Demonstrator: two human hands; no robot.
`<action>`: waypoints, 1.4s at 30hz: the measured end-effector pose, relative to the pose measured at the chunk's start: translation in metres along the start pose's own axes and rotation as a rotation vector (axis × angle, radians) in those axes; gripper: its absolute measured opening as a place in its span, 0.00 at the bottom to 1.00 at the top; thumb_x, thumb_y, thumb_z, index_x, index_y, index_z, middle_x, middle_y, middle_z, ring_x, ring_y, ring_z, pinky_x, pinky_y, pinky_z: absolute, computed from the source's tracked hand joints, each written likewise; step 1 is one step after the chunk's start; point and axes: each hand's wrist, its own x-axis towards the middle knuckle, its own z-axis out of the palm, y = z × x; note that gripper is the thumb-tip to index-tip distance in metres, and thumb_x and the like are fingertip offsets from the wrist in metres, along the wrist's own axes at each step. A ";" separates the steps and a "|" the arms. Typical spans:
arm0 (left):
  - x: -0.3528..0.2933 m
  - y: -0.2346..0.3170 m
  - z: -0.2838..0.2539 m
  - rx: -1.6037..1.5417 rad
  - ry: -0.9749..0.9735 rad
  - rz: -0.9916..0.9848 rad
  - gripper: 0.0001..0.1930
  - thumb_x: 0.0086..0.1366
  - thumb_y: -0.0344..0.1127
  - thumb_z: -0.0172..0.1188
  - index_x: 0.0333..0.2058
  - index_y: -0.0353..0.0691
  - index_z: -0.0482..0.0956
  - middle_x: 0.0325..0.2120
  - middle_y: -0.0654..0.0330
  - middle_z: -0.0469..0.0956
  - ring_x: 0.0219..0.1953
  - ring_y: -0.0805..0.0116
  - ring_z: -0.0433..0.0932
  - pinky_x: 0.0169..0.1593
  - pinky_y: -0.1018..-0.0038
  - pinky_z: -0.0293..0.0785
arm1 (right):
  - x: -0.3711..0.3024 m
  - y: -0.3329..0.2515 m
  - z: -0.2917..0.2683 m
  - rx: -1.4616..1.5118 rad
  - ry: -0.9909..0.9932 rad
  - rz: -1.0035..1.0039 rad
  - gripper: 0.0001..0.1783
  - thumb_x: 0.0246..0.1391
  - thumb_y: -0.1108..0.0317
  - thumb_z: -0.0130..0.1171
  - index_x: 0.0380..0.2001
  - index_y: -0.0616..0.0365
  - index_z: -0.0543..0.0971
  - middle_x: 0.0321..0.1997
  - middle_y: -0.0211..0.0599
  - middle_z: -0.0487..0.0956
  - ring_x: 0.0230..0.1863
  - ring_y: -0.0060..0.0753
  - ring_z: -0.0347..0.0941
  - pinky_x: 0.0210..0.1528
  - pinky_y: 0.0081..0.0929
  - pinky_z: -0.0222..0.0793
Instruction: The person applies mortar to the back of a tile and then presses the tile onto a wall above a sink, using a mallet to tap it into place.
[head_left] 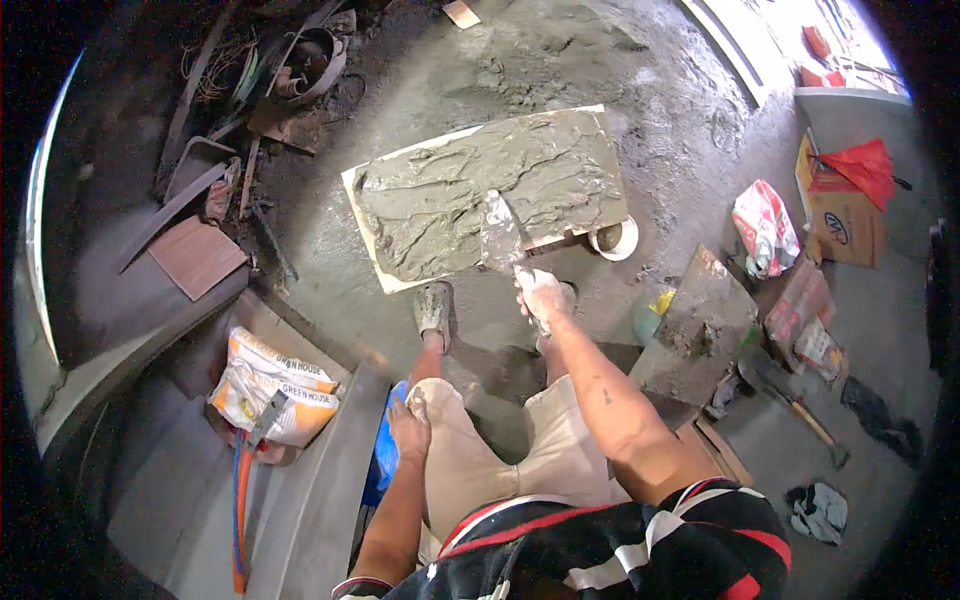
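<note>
My right hand (545,298) is closed round the handle of a trowel (500,235), whose smeared blade lies over the near edge of a large rectangular slab (388,284). Wet grey mortar (470,200), ridged and uneven, covers most of the slab's top. At the slab's near right corner a white bucket (628,240) shows partly from beneath. My left hand (409,425) rests against my left thigh, fingers loosely stretched and holding nothing I can see.
A mortar-smeared board (700,325) lies to my right, near a shovel (790,400) and a cardboard box (845,225). On the left are a white and orange bag (280,385), a hammer (242,490) and a brown tile (197,257). Wet mortar (560,50) covers the floor beyond.
</note>
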 end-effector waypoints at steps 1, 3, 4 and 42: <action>0.001 -0.001 0.000 0.001 -0.001 0.004 0.39 0.75 0.55 0.49 0.66 0.19 0.61 0.62 0.29 0.67 0.68 0.30 0.60 0.73 0.50 0.54 | 0.001 -0.004 0.004 -0.211 0.071 -0.119 0.26 0.66 0.45 0.52 0.35 0.62 0.81 0.31 0.51 0.81 0.32 0.50 0.77 0.35 0.46 0.71; 0.001 -0.004 0.002 -0.009 -0.009 0.003 0.39 0.75 0.54 0.49 0.66 0.19 0.61 0.62 0.29 0.67 0.67 0.29 0.61 0.73 0.50 0.54 | 0.007 -0.013 0.006 -0.648 0.169 -0.326 0.29 0.66 0.44 0.50 0.40 0.64 0.82 0.45 0.64 0.81 0.55 0.70 0.74 0.57 0.57 0.69; 0.002 -0.005 0.002 -0.002 -0.007 -0.027 0.39 0.75 0.54 0.50 0.65 0.19 0.61 0.62 0.29 0.67 0.67 0.29 0.61 0.73 0.50 0.55 | 0.010 -0.017 0.005 -0.632 0.215 -0.352 0.29 0.66 0.44 0.50 0.40 0.64 0.82 0.45 0.64 0.81 0.55 0.70 0.74 0.57 0.57 0.69; 0.012 -0.029 0.001 -0.125 0.011 0.014 0.37 0.74 0.50 0.52 0.65 0.17 0.62 0.63 0.26 0.66 0.66 0.30 0.63 0.72 0.50 0.56 | 0.017 -0.054 -0.092 -1.274 0.276 -0.484 0.23 0.64 0.45 0.53 0.42 0.54 0.80 0.39 0.49 0.85 0.45 0.52 0.83 0.47 0.49 0.78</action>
